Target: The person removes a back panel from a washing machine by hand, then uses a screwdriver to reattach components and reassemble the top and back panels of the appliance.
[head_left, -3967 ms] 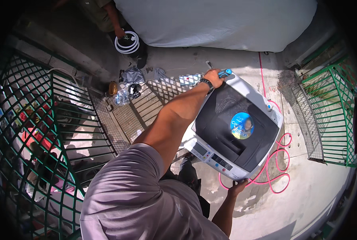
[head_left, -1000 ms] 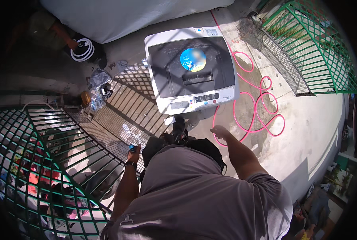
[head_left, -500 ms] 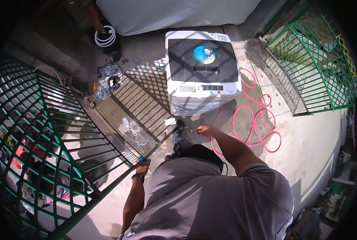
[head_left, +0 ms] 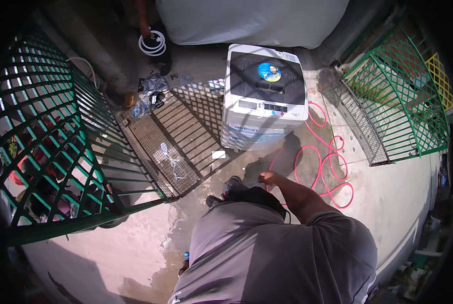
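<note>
My right hand (head_left: 268,177) is out in front of my body with its fingers curled closed. What it holds, if anything, is too small to make out. Most of my left hand (head_left: 185,264) is hidden by my grey shirt, low at my left side. A small blue thing (head_left: 187,255) shows at its top, and the fingers appear closed round it. Ahead stands a white top-loading washing machine (head_left: 264,109) with a dark lid, a round sticker and a front control panel. Neither hand touches it.
A pink hose (head_left: 323,152) loops over the floor right of the machine. Green lattice gates (head_left: 79,152) stand at left and right. Another person's hand (head_left: 145,31) holds a coiled white hose (head_left: 152,50). White cord (head_left: 174,164) and plastic bags (head_left: 153,83) lie left; a white card (head_left: 218,154) lies nearer.
My left hand has dropped back beside my body, mostly out of sight. My right hand has shifted slightly right and nearer. The view has turned, moving the machine rightward in it.
</note>
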`<action>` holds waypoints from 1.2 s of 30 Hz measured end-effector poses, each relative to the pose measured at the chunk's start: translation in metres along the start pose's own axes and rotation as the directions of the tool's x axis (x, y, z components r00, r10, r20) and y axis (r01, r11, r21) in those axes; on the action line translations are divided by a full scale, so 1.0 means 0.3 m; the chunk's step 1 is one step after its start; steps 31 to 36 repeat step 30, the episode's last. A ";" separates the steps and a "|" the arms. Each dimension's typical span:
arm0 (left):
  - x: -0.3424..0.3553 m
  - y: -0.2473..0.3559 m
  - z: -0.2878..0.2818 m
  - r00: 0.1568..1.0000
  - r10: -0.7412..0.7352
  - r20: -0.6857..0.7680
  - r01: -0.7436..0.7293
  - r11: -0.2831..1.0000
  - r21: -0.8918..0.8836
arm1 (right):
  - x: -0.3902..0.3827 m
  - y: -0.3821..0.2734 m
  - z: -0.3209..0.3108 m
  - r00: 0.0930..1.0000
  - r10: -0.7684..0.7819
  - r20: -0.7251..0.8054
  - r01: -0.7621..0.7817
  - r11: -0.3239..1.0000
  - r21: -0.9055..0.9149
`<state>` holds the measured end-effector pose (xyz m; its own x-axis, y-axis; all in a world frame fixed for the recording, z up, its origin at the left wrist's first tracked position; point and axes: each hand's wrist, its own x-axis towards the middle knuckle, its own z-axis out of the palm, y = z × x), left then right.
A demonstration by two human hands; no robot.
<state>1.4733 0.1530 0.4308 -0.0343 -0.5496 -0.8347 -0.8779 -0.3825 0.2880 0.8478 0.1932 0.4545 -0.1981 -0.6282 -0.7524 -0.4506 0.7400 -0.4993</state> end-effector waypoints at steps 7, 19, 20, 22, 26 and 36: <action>0.053 0.348 -0.022 0.992 0.079 -0.098 -0.108 0.933 -0.343 | -0.041 -0.028 -0.063 0.991 -0.133 -0.009 0.131 0.984 -0.120; 0.049 0.433 0.139 0.932 0.197 -0.306 -0.256 0.952 -0.167 | -0.234 0.371 -0.091 0.990 -0.140 -0.010 0.137 0.952 0.274; 0.020 0.456 0.225 0.969 0.150 -0.195 -0.169 0.982 -0.086 | -0.280 0.504 -0.090 1.000 0.022 -0.005 -0.020 0.960 0.278; -0.006 0.465 0.348 0.982 0.126 -0.138 -0.135 0.989 -0.063 | -0.344 0.764 -0.120 0.987 0.157 0.031 -0.160 0.980 0.120; -0.176 0.369 0.443 0.994 0.066 -0.082 -0.057 0.992 0.110 | -0.467 0.929 -0.050 0.921 0.363 0.144 -0.369 0.929 0.017; -0.249 0.338 0.515 0.995 0.046 -0.085 -0.035 0.992 0.121 | -0.468 0.954 -0.123 0.916 0.371 0.154 -0.380 0.924 0.035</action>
